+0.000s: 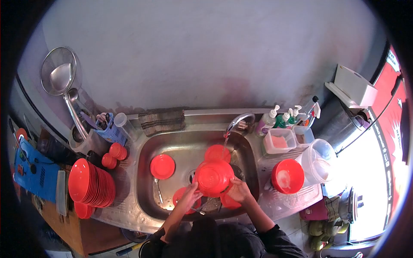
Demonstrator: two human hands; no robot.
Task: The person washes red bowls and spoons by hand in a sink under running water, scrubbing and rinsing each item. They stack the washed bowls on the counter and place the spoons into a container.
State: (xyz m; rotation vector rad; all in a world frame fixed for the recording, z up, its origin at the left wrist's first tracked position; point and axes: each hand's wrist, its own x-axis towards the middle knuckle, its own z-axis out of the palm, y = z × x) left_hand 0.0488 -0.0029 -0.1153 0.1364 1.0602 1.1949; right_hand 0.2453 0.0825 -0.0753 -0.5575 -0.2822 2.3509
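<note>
A red bowl (214, 175) is held over the sink (148, 150) between my two hands, its underside appearing to face the camera. My left hand (191, 196) grips its lower left edge, and my right hand (240, 191) grips its right edge. Water runs from the curved tap (245, 117) just beyond the bowl. In the basin behind it lies another red bowl (217, 152). Below my hands, more red dishes (231, 202) are partly hidden. A small red dish (162, 167) rests at the basin's left, with a spoon (159, 192) under it.
Left of the sink stand a tall stack of red bowls (92, 182) and a blue basket (112, 131). Pump bottles (267, 122), a sponge container (278, 142), a soapy red bowl (288, 176) and a clear tub (317, 161) occupy the right side. A dark cloth (161, 121) lies behind.
</note>
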